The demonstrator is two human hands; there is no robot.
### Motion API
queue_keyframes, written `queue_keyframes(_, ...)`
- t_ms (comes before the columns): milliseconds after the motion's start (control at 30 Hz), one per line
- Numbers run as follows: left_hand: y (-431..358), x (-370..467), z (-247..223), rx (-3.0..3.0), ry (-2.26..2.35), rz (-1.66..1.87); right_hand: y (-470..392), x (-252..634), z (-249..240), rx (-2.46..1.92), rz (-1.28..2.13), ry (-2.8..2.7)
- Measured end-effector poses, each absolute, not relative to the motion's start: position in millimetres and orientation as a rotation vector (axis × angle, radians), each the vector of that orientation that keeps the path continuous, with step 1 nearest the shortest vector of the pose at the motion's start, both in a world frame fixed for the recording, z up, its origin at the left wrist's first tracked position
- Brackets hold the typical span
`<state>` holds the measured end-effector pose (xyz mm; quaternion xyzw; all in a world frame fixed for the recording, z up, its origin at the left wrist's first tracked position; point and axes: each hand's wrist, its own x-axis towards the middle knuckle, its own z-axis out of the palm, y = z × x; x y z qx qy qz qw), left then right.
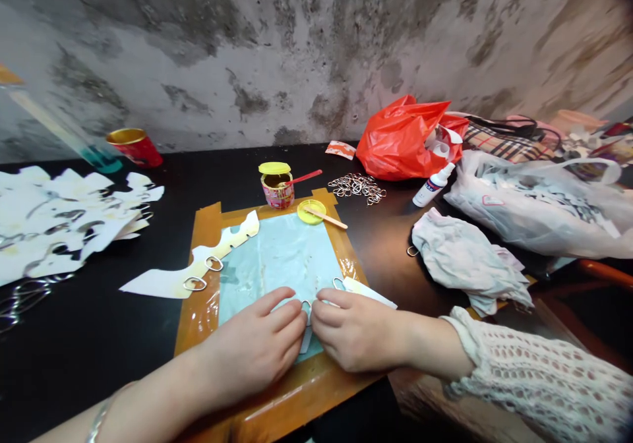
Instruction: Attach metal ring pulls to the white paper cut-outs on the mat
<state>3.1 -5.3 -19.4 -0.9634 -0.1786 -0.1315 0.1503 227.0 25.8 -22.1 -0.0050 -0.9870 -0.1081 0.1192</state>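
Both hands meet low over a light blue sheet (277,252) edged with brown tape (202,232). My left hand (264,337) has its fingers curled, and my right hand (346,327) is closed opposite it. Between their fingertips a small metal ring (306,306) shows, with a pale strip (306,341) below it; both hands pinch around these. A white paper piece (163,283) with two metal rings (194,283) lies across the sheet's left edge. Beside my right hand, another white strip (368,291) has a ring (339,284) near its end.
A pink tub (277,196), a yellow lid (310,212) with a wooden stick (329,217), and a pile of metal rings (357,187) stand behind. Cut papers (59,219) lie left. To the right are a white bottle (433,187), a cloth (467,258), a red bag (405,140) and a clear bag (539,206).
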Motion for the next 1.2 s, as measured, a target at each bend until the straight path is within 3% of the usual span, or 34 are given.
queue_keyframes(400,-5.7,-5.1,-10.9,-2.879,-0.501,-0.333,12.6,232.0,-16.6,-0.147,-0.383,-2.946)
queue_keyframes(833,-9.4,-19.7,-17.5,-2.971,-0.66,-0.417,8.7,246.6,-45.6,-0.571,0.122,-2.673)
queue_keyframes(1200,-15.7,-19.0,-22.8,-3.007,-0.846,-0.432,-0.9,229.2,-33.2,-0.482,-0.075,-2.75)
